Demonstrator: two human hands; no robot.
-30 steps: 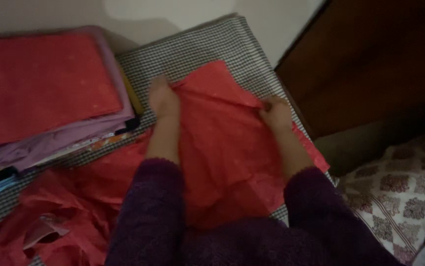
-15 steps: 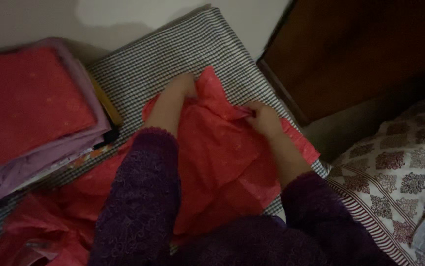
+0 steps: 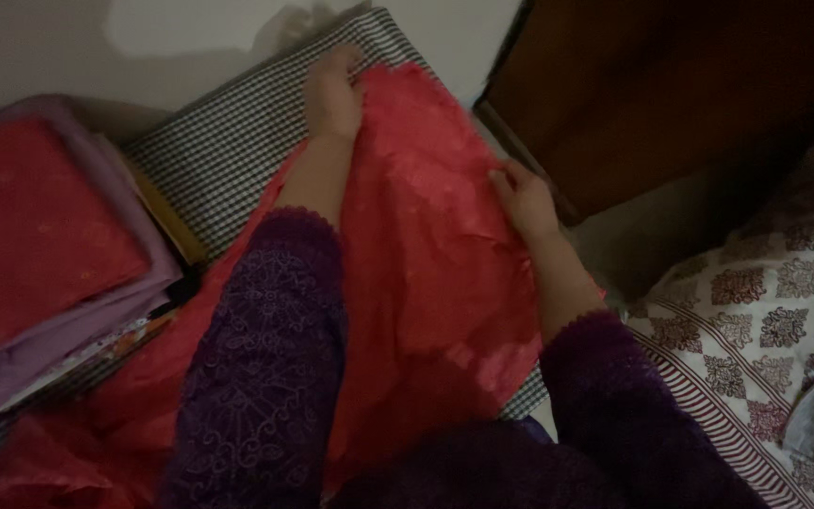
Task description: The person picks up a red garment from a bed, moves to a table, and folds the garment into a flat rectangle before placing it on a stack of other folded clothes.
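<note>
red cloth point(image 3: 426, 254) long axis runs away from her, slightly left | left hand point(image 3: 333, 94) grips far corner | right hand point(image 3: 525, 200) pinches right edge

The left hand point(image 3: 333, 92) moved up the red cloth point(image 3: 426, 236), away from the right hand point(image 3: 525, 200), and reached the cloth's far edge over the checked cover point(image 3: 228, 151). Half a second before, both hands were close together on a bunched part. The cloth was now spread flatter and longer between them.
</note>
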